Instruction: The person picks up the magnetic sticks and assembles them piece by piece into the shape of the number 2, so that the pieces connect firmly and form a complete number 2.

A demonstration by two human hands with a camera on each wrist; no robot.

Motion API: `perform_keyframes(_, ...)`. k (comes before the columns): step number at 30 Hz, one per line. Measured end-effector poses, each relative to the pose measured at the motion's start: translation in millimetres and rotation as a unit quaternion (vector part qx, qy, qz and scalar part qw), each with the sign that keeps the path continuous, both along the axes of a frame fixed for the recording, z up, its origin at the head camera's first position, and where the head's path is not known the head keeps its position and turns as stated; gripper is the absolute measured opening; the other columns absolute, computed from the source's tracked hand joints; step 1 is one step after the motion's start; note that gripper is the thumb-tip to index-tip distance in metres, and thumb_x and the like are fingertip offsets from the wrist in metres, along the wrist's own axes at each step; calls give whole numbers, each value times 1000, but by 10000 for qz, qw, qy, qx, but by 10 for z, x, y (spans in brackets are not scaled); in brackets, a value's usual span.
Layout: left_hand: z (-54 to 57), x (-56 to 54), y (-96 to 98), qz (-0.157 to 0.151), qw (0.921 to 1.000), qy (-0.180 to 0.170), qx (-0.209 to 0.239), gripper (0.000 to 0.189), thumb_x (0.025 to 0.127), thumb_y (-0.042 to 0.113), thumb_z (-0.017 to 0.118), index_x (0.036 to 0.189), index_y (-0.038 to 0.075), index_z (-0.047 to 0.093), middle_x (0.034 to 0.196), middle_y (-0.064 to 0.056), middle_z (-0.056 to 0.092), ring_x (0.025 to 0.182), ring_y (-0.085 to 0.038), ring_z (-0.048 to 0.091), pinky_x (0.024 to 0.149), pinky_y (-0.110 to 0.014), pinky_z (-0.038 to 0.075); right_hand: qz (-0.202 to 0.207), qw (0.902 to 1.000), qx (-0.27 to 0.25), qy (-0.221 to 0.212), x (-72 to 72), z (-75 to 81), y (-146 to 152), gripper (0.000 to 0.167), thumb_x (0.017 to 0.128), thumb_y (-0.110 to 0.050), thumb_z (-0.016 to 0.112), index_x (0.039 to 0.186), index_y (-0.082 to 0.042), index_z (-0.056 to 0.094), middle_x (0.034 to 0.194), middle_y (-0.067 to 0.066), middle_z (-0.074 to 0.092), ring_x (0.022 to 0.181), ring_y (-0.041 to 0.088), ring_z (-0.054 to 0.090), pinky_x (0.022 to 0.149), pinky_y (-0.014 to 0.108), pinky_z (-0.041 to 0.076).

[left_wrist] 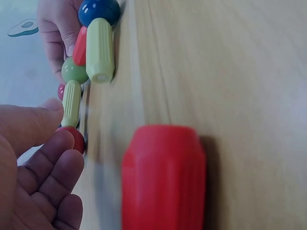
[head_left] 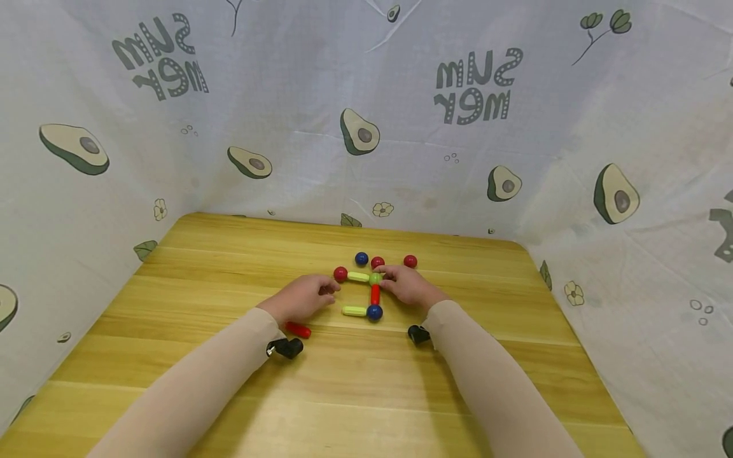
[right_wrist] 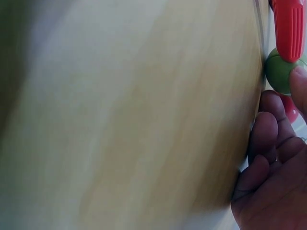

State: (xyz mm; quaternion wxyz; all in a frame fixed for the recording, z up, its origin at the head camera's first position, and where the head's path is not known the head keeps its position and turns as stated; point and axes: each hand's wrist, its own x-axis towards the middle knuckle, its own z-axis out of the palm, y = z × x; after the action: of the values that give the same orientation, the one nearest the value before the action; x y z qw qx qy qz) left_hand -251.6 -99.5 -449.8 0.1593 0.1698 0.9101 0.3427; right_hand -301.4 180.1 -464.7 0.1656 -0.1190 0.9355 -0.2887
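A flat figure of magnetic sticks and balls lies on the table. Its green ball is pinched by my right hand, with the thumb against it in the right wrist view. From that ball a yellow-green stick leads to a red ball, and a red stick leads to a blue ball. Another yellow-green stick joins the blue ball, its other end free. My left hand holds nothing, its fingers loosely bent close to the red ball. A loose red stick lies beneath the left wrist.
Beyond the figure sit a loose blue ball and two red balls, one just behind the green ball and one farther right. The wooden table ends at a white printed cloth at the back and sides.
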Motion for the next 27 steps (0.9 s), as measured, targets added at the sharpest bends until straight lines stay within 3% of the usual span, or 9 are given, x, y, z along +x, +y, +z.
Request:
perform_keyframes(7,2,-39,-27,55,9997,227,98,27,106,19,65,132,12,69,124,-4,70,113,-20,63,107,-45,51,134,9998,135,78,5,33,60,36,109,-22,59,145,-22,62,127,13,68,112,29,62,112,50,49)
perform_keyframes(15,20,-165,29,286,9984,473,127,32,105,23,67,134,10,67,128,-8,68,113,-24,62,107,-45,51,150,9992,350,102,1,49,154,36,108,-25,61,144,-24,64,127,12,70,109,29,63,109,50,51)
perform_keyframes(23,-28,-450,195,619,9969,431,234,46,105,29,67,146,9,56,144,-12,61,134,-30,58,116,-49,46,73,9993,376,-18,42,78,226,40,109,-24,59,149,-25,61,129,14,69,113,30,62,113,53,48)
perform_keyframes(27,-19,-592,304,628,9965,531,162,51,107,29,64,153,11,51,154,-13,55,142,-33,55,119,-51,43,129,9991,409,34,42,80,242,38,109,-24,58,147,-25,62,129,14,69,114,31,63,114,55,47)
